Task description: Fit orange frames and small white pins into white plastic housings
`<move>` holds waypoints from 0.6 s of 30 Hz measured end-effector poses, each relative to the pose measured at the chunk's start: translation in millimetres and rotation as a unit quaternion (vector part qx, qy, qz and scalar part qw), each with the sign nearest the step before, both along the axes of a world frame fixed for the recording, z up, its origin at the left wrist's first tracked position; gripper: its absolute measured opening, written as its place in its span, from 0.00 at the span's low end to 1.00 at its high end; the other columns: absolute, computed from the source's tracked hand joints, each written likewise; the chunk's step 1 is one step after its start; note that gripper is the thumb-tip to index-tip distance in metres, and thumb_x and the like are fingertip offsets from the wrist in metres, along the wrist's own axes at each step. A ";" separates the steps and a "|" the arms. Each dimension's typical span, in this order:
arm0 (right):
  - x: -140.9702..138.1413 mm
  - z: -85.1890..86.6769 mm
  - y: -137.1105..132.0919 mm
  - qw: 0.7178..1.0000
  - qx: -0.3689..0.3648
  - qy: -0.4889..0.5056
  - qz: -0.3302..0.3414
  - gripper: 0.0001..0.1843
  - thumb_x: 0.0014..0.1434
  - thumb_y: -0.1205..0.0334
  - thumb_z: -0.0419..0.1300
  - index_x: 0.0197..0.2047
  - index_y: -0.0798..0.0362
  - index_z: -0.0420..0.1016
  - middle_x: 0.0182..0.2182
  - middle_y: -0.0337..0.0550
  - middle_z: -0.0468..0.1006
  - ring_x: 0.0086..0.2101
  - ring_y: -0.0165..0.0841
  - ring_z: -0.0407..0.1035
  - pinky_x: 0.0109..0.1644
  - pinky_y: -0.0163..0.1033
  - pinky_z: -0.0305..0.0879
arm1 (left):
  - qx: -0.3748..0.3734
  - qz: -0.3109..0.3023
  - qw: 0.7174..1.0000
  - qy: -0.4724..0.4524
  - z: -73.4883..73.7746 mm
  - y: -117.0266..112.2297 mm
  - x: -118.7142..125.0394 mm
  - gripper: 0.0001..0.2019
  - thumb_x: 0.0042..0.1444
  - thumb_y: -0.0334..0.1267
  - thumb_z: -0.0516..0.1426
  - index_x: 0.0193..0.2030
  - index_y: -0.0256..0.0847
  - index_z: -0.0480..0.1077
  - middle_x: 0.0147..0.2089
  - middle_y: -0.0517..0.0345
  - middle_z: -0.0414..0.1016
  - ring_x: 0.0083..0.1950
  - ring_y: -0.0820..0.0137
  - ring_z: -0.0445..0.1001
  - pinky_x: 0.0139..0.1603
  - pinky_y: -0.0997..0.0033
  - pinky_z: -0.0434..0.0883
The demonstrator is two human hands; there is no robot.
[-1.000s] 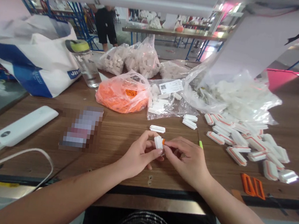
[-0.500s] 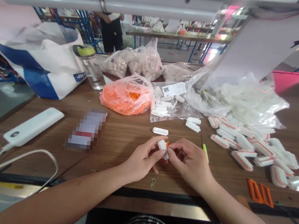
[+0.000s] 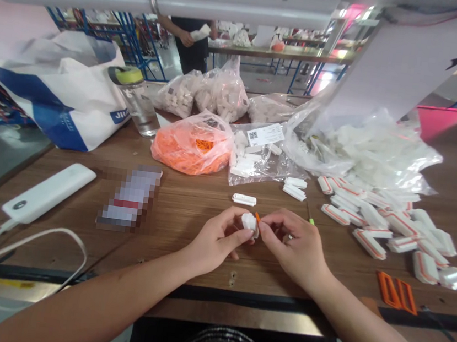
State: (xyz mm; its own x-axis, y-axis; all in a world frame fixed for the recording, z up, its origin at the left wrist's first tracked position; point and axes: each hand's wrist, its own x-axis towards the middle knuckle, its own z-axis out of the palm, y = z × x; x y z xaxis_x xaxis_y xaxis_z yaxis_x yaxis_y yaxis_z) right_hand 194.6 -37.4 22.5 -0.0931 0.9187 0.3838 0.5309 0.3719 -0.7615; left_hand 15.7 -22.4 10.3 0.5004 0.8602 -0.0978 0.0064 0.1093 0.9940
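Note:
Both my hands meet over the wooden table near its front edge. My left hand pinches a small white plastic piece between thumb and fingers. My right hand is closed against the same piece, its fingertips on a small orange insert that sticks out of it. A single white piece lies just beyond my hands, and two more white pieces lie further right.
An orange-filled bag and clear bags of white parts sit behind. Several finished white-and-orange pieces spread at right, with orange parts near the edge. A power bank, cable, bottle and tote bag are at left. A person stands far back.
My hands stay together on the white piece, turning it slightly. The view has shifted a little, and the person in the background has moved to the right.

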 end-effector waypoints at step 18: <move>-2.5 -2.2 -2.3 0.997 0.048 -0.040 0.033 0.07 0.58 0.64 0.58 0.29 0.52 0.75 0.22 0.38 0.73 0.22 0.27 0.64 0.25 0.35 0.62 | 0.021 0.012 0.999 0.022 1.5 -1.3 -0.8 0.13 0.58 0.42 0.56 0.48 0.41 0.65 0.42 0.54 0.70 0.39 0.69 0.71 0.25 0.78 0.70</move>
State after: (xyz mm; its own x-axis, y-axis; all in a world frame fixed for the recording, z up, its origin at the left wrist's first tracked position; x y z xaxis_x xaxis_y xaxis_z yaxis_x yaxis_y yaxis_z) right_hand 192.1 -39.6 20.3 -0.1861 0.8684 0.4596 0.5599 0.4781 -0.6767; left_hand 14.8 -23.7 11.8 0.4760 0.8755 -0.0830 0.0483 0.0682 0.9965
